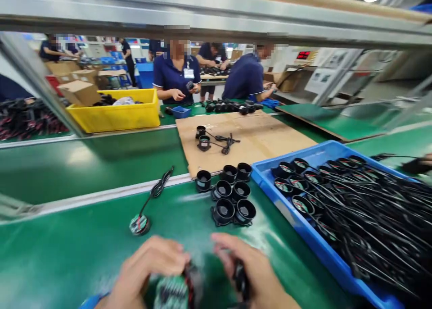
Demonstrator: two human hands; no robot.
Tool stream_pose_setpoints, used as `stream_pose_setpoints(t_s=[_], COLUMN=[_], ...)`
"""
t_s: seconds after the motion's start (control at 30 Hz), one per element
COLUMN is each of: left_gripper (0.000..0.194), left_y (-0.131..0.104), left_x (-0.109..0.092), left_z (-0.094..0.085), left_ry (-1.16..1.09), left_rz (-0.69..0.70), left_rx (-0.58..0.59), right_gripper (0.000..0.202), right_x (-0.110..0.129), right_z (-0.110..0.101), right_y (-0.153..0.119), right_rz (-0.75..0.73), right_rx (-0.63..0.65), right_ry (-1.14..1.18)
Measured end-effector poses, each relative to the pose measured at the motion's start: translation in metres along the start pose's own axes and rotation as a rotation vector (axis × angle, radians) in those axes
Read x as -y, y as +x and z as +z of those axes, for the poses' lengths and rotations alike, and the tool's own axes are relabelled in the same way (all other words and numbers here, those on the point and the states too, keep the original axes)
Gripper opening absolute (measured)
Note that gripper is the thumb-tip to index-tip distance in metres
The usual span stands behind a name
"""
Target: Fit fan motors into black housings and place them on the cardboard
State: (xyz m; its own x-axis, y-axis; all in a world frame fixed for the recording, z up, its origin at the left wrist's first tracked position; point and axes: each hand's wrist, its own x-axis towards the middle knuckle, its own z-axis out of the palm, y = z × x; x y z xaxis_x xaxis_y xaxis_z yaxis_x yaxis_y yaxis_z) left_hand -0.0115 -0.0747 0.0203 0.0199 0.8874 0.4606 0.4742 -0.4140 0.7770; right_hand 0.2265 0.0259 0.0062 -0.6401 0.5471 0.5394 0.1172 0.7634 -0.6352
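My left hand is closed around a green circuit board with red wires at its edge, low in the head view and blurred by motion. Across from it, my right hand curls around a bundled black cable. Beyond my left hand, a round circuit board with a coiled black cable lies on the green work surface. Several open round black housings stand grouped ahead of my right hand. The lower part of what I hold is cut off by the frame.
A blue tray full of cabled black units is at the right. A cardboard sheet ahead bears two units with cables. A yellow bin stands back left. Co-workers are across the line; a metal beam crosses above.
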Motion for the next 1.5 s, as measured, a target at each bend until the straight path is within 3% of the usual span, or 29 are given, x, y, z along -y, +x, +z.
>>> stream_pose_setpoints(t_s=[0.07,0.1,0.13,0.23,0.3,0.37,0.43,0.53,0.6,0.7,0.83,1.0,1.07,1.13,1.2,1.27,1.5], left_gripper=[0.060,0.062,0.063,0.074,0.081,0.073,0.061,0.066,0.052,0.017,0.017,0.022,0.044,0.080,0.098,0.100,0.097], left_y=[-0.006,-0.007,-0.007,-0.006,0.001,0.017,0.039,0.073,0.089,0.095,0.074,0.022,0.003,-0.013,-0.022,-0.026,-0.026], left_x=[0.010,0.018,0.028,0.052,0.059,0.061,0.063,0.072,0.077,0.076,0.056,0.035,0.035,0.040,0.046,0.052,0.061], left_z=[0.019,0.029,0.039,0.056,0.056,0.051,0.050,0.057,0.065,0.073,0.066,0.048,0.045,0.043,0.042,0.042,0.047], left_ry=[-0.045,-0.046,-0.034,-0.010,-0.075,-0.120,-0.077,0.091,0.233,0.412,0.459,0.308,0.237,0.160,0.083,0.016,0.000], left_rz=[-0.050,-0.086,-0.128,-0.237,-0.277,-0.245,-0.116,0.105,0.163,0.174,0.177,-0.048,-0.112,-0.178,-0.266,-0.327,-0.327], left_rx=[-0.024,-0.025,-0.001,0.219,0.327,0.306,0.280,0.367,0.409,0.359,0.325,0.300,0.250,0.201,0.186,0.188,0.187], right_gripper=[0.040,0.037,0.038,0.056,0.064,0.065,0.063,0.053,0.043,0.034,0.033,0.038,0.039,0.040,0.041,0.042,0.046], right_x=[-0.014,-0.023,-0.032,-0.048,-0.046,-0.037,-0.027,-0.022,-0.021,-0.019,-0.011,-0.010,-0.011,-0.011,-0.010,-0.011,-0.019], right_z=[-0.034,-0.049,-0.062,-0.073,-0.057,-0.031,-0.002,0.031,0.040,0.035,0.006,-0.026,-0.030,-0.030,-0.026,-0.019,0.020], right_y=[-0.022,-0.033,-0.042,-0.056,-0.056,-0.052,-0.045,-0.039,-0.038,-0.038,-0.035,-0.020,-0.011,0.000,0.010,0.018,0.021], right_rz=[0.109,0.106,0.075,-0.029,-0.049,-0.049,-0.037,0.005,0.036,0.033,0.018,0.027,0.031,0.031,0.015,-0.020,-0.136], right_rx=[0.091,0.056,0.098,0.142,0.178,0.218,0.227,0.198,0.171,0.126,0.050,-0.038,-0.036,-0.044,-0.043,-0.012,0.106], right_ry=[-0.310,-0.503,-0.651,-0.852,-0.770,-0.625,-0.522,-0.428,-0.374,-0.307,-0.274,-0.324,-0.345,-0.361,-0.357,-0.329,-0.232])
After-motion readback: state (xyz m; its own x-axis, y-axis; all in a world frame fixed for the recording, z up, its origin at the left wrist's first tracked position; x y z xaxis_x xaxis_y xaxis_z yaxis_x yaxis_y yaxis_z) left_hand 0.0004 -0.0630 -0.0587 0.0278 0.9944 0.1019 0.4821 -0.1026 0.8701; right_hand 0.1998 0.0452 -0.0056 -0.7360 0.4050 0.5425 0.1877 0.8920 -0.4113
